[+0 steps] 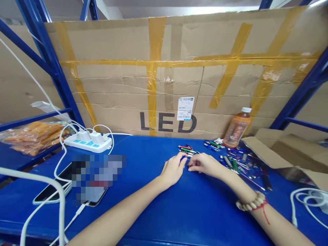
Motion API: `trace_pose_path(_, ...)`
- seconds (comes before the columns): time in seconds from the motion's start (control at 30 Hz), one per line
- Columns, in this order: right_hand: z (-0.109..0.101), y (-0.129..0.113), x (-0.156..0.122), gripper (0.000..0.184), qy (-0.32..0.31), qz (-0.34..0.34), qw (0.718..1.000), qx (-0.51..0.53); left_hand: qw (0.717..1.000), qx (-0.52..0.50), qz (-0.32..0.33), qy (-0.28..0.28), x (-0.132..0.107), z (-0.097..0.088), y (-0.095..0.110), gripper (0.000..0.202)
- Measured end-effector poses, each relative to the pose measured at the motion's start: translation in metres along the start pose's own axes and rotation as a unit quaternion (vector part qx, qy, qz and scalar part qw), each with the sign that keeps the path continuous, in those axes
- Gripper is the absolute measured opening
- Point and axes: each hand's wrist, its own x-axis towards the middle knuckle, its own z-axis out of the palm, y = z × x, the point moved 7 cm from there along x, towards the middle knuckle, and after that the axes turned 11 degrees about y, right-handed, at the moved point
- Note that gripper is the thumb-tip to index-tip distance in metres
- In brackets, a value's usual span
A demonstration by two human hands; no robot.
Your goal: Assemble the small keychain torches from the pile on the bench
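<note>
Both my hands meet at the middle of the blue table, close together with their fingertips nearly touching. My left hand (173, 169) is closed, with a small piece of a blue pen (183, 158) showing between thumb and fingers. Most of that pen is hidden. My right hand (203, 162) pinches thumb and fingers beside it; a small dark bit shows at the tips, too little to name. Just beyond the fingers lies a small group of red, green and dark pens (186, 149). To the right spreads a loose pile of pens and pen parts (239, 164).
A second group of pens (214, 145) lies by an upright drink bottle (236, 128). An open cardboard box (289, 150) stands at right, above a white cable (302, 201). Left are a power strip (88, 143), two phones (98, 186) and cables. A large carton (123, 92) walls the back.
</note>
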Motion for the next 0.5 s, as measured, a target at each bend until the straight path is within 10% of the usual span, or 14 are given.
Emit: trace_pose_path(0.5,-0.0025,-0.0088,0.0000,0.016,0.003,-0.047,0.999,-0.027,1.000,0.008,0.014,-0.005,0.0005,0.0039,-0.0005,0.029)
